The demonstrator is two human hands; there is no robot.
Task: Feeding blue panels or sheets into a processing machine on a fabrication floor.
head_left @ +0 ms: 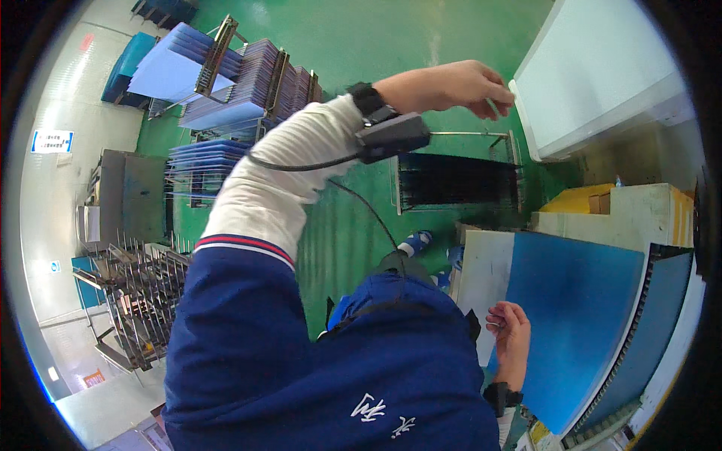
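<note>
My left hand [474, 89] is stretched forward across the view. Its fingers are loosely bent and apart, with nothing seen in them. The fingertips are close to the edge of a large white cabinet-like panel [602, 75]; whether they touch it I cannot tell. On that wrist is a black strap with a box-shaped device [392, 137] and a cable. My right hand [511, 329] is held low by my side, half-curled and holding nothing visible. It is beside or over the near edge of a flat blue sheet [575, 301] on a work surface.
Ahead, a low metal rack [459, 183] holds dark sheets. Racks of stacked bluish sheets [248, 94] stand at the far left. A pegged metal rack [147, 304] is on the left. Yellow material [575, 200] lies beyond the blue sheet. The floor [361, 41] is green.
</note>
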